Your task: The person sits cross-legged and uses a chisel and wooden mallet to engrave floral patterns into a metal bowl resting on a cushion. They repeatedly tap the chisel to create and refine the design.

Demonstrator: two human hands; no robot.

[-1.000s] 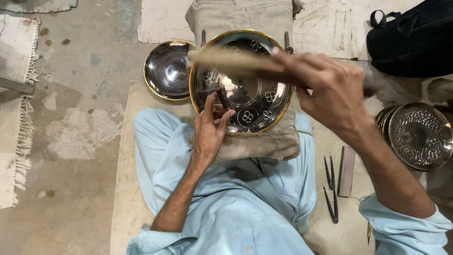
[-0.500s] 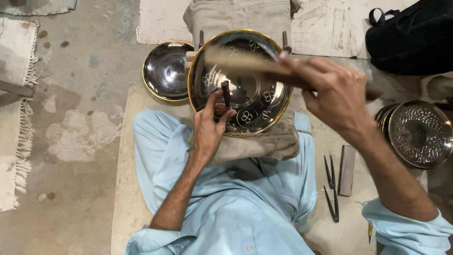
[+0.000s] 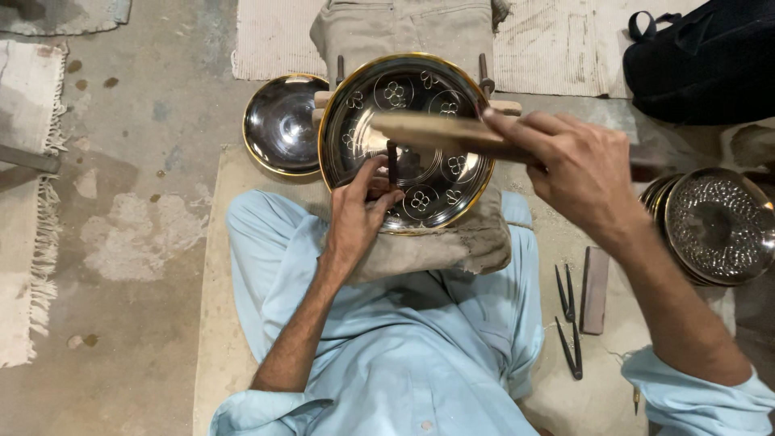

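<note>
Fingers (image 3: 379,187) of the left hand (image 3: 355,222) pinch together around a short dark punch (image 3: 393,164), held upright with its tip on the inner face of the metal plate (image 3: 420,173); thumb and forefinger steady it low down, probably so the point stays on the pattern. The right hand (image 3: 577,165) is closed round a wooden mallet (image 3: 440,131), which lies level above the plate, its head over the punch.

Plate: round, dark polished bowl with a gold rim and flower motifs cut into it. It sits tilted toward the person on a padded grey cushion (image 3: 452,246) across the lap, which likely holds it against sliding. Pale blue clothing (image 3: 404,347) below.

Outward: a plain polished bowl (image 3: 278,125) just beside the plate at upper left. At the right edge, a stack of patterned plates (image 3: 710,226). On the mat, two dark pointed tools (image 3: 569,323) beside a flat reddish block (image 3: 595,291). A black bag (image 3: 702,56) lies at upper right, well apart.
</note>
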